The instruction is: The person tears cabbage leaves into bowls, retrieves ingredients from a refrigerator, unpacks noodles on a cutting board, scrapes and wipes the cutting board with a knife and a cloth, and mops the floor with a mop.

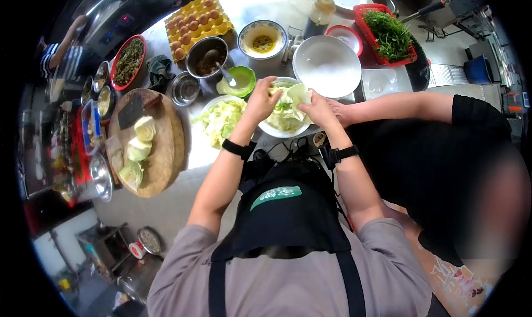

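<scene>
Over a white bowl of torn cabbage, my right hand pinches a pale green cabbage leaf. My left hand is at the bowl's left side, fingers curled in toward the cabbage; whatever lies between them is hidden. Just left of it, a second bowl of cabbage pieces sits partly behind my left forearm. Cut cabbage chunks lie in a row on the round wooden board. A green bowl stands behind my left hand.
A co-worker's hand reaches in close beside my right hand. Behind stand a large white bowl, a patterned bowl, a metal pot with a ladle, and an egg tray. A red basket holds greens; a cleaver lies on the board.
</scene>
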The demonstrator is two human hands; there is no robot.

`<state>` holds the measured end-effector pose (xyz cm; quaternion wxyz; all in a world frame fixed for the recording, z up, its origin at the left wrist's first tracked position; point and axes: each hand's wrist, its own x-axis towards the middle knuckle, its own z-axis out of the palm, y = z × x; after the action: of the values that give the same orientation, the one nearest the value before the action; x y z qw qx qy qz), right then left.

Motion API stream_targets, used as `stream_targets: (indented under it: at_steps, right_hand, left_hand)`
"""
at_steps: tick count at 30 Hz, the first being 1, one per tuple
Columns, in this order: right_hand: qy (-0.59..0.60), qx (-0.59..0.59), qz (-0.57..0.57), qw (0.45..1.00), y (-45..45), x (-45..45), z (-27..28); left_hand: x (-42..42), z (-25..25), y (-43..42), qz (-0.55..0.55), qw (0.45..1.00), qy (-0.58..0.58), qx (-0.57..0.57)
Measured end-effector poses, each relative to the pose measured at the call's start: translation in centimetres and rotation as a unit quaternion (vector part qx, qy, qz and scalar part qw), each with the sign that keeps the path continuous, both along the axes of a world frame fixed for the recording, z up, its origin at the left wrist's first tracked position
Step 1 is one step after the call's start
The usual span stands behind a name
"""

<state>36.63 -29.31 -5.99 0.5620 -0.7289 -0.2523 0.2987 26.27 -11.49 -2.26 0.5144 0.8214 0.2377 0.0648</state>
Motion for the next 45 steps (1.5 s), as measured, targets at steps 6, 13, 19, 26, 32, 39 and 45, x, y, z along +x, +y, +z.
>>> stream_targets:
  at_steps: [6,13,19,26,32,39,45]
  right_hand:
    - [-0.015,-0.193,0.118,0.974,1.5,-0.3,3.0]
    - [-0.01,-0.103,0.102,0.989,2.2,-0.9,4.7]
    - [-0.03,-0.023,-0.094,0.995,2.8,-2.8,2.0]
    - [-0.03,-0.08,-0.095,0.992,2.4,-1.5,1.9]
    - [-0.059,-0.023,-0.061,0.996,2.6,-1.8,2.9]
    - [-0.108,-0.039,-0.094,0.989,3.0,-0.9,5.1]
    - [-0.285,-0.008,-0.035,0.958,2.9,0.0,4.4]
  left_hand:
    - [0.7,0.2,-0.4,-0.159,0.961,-0.196,0.114]
    - [1.4,-0.6,-1.0,-0.123,0.985,-0.119,-0.018]
    - [2.3,-0.7,-2.9,0.247,0.905,-0.229,-0.26]
    - [0.8,1.1,-2.8,0.092,0.982,-0.135,-0.09]
    - [1.2,-0.8,-3.0,-0.006,0.967,-0.222,0.125]
    - [2.4,2.5,-1.1,-0.061,0.993,0.02,-0.101]
    - [2.7,2.6,-0.4,-0.065,0.983,0.003,-0.171]
